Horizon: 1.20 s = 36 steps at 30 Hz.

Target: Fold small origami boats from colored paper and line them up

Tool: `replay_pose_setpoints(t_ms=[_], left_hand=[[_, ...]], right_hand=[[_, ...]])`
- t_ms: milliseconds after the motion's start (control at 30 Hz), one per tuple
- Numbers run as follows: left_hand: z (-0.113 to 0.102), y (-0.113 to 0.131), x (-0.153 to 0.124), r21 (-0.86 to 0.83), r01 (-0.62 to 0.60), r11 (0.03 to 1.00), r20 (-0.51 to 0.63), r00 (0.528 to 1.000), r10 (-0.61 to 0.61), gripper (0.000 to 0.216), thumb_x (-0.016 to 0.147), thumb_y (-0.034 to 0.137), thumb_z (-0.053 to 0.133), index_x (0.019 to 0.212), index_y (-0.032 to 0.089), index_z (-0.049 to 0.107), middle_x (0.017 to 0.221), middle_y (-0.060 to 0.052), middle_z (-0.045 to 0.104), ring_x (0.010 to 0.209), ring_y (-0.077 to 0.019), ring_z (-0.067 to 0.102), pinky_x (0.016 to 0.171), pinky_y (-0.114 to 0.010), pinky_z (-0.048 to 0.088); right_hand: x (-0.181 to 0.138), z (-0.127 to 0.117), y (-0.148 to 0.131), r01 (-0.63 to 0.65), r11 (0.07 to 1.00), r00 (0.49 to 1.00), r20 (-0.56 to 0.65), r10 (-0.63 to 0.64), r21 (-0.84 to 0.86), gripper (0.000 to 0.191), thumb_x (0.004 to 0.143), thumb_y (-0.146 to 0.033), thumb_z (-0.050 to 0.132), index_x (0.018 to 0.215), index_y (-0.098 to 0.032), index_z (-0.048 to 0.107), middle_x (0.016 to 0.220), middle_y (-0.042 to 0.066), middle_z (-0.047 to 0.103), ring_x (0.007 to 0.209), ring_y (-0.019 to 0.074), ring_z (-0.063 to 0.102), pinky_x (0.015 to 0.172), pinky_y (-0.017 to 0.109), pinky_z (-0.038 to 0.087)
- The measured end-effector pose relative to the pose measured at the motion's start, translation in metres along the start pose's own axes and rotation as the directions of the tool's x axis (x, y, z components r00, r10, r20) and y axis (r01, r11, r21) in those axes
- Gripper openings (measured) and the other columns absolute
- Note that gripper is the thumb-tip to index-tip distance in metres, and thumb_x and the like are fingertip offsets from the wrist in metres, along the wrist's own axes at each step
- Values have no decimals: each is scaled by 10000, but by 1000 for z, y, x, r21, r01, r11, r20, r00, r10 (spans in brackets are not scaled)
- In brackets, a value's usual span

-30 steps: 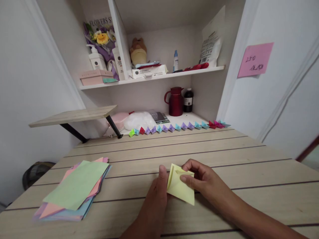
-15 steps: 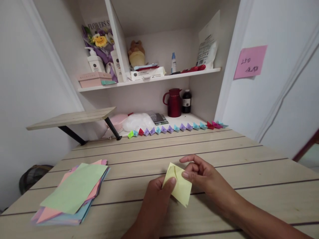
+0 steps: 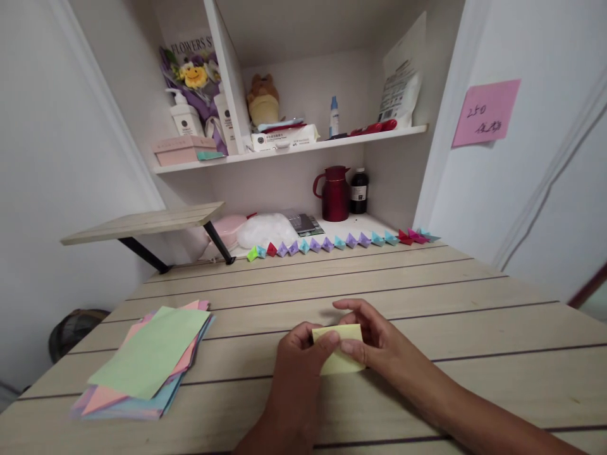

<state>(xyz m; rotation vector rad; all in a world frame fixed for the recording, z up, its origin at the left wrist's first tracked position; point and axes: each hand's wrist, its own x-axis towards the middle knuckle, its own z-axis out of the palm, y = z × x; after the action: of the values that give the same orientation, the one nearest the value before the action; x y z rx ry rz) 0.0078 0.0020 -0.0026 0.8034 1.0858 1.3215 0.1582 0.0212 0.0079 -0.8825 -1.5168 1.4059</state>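
Note:
A folded piece of yellow paper (image 3: 344,363) is held just above the wooden table between my two hands. My left hand (image 3: 301,354) pinches its left side, thumb on the near face and fingers behind. On the right side, my right hand (image 3: 374,338) presses its thumb on the paper close to the left thumb. The right index finger sticks out above the paper's top edge, and the other right fingertips are hidden behind the sheet.
A pile of coloured paper sheets (image 3: 152,354) lies at the left. Small folded paper boats (image 3: 327,244) line the table's back edge. Behind them are a red jug (image 3: 335,194), a dark bottle (image 3: 359,191) and shelves. A small raised wooden stand (image 3: 147,222) is at the back left.
The yellow paper has turned from a tilted position to nearly level, its long edge now at the top. My right hand has moved slightly left, bringing its thumb nearer the left one.

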Motion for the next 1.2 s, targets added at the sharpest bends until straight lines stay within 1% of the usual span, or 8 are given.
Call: replay_pose_setpoints(t_ms=[133,300,467,667,833,933,1067,1200], left_hand=[[3,-9,2,-147,49,988,20,999,-46,372,529,379,864,713,134,652,631,-20,631,570,-121,537,581,-255,391],[-3,-13,8,-179,67,981,-2,998,-69,411,525,418,865,730,136,650,623,-36,644,573,-140,552,595,-275,406],[-5,-8,7,-8,4,1000,15,1000,-4,375,520,385,870,699,114,683,638,-64,679,608,-152,578,647,-282,426],[-4,-10,6,-113,-3,994,-20,1000,1,341,531,393,859,652,140,664,625,-38,665,612,-144,572,655,-279,434],[-1,-4,-2,-105,50,993,-7,999,-51,306,579,360,846,689,141,663,691,-26,660,640,-105,540,644,-227,415],[2,2,-8,-110,99,989,25,995,-96,298,621,360,829,731,137,665,665,-3,619,609,-85,522,649,-223,426],[4,6,-13,-102,279,955,130,955,-265,404,785,502,662,850,103,680,806,-83,676,629,-123,603,631,-254,454],[6,13,-16,-154,425,892,401,852,-337,680,909,638,317,942,74,696,812,-130,695,677,-173,645,642,-293,478]], right_hand=[[-1,5,1,-70,997,995,74,68,25,311,718,-366,750,928,-203,588,799,-5,618,748,174,560,671,290,421],[1,-1,5,-98,994,994,-45,100,46,292,765,-430,693,705,-167,582,664,-8,579,611,133,497,585,269,380],[2,-8,0,-99,993,991,-82,104,64,313,786,-464,678,745,-162,607,641,-13,572,585,120,488,549,245,366],[0,-1,-2,-44,986,999,27,40,161,447,677,-344,790,1063,-218,602,897,-1,664,787,166,581,685,256,444],[1,-1,2,-55,996,998,-23,57,71,220,760,-350,704,883,-178,645,808,26,675,793,207,610,798,339,466],[-3,-9,-2,118,962,983,-106,-148,-247,139,800,-320,668,764,-194,620,737,15,628,716,191,584,691,320,458],[-12,-19,-13,522,606,775,39,-630,-600,118,853,-132,569,783,-205,629,741,25,610,706,175,563,623,313,427],[-20,-21,-26,666,284,558,208,-803,-690,288,801,-10,543,945,-230,662,847,52,651,796,206,581,718,389,456]])
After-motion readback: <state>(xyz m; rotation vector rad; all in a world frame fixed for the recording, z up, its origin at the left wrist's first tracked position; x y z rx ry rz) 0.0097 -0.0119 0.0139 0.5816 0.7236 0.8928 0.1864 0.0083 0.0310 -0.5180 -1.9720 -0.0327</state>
